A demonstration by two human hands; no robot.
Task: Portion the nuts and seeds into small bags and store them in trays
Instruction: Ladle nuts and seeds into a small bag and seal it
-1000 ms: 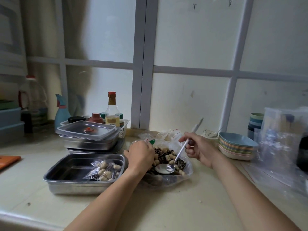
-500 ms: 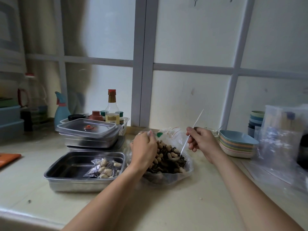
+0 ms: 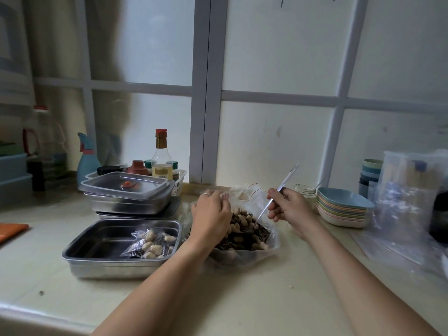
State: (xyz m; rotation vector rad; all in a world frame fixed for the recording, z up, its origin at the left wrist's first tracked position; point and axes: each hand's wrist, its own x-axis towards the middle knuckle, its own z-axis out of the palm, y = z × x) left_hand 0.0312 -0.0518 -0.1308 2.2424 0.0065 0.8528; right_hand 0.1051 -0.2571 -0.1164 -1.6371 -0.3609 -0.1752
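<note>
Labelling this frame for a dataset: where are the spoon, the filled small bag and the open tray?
spoon (image 3: pixel 289 177), head view, upper handle.
filled small bag (image 3: pixel 151 243), head view, its middle.
open tray (image 3: pixel 101 238), head view, bare floor.

Silver tray (image 3: pixel 101 238), tan nuts (image 3: pixel 242 219) among dark striped seeds (image 3: pixel 263 235), pastel-banded plates (image 3: pixel 344 212), red-capped bottle (image 3: pixel 161 151)

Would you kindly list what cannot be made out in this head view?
Head view:
Spoon bowl: buried among the nuts; load unseen.
Plastic pinched by the left hand: small bag or large bag's mouth, the hand hides it.
Bottle label: too small to read.
Contents behind clear bags, right: blurred by film.
</note>
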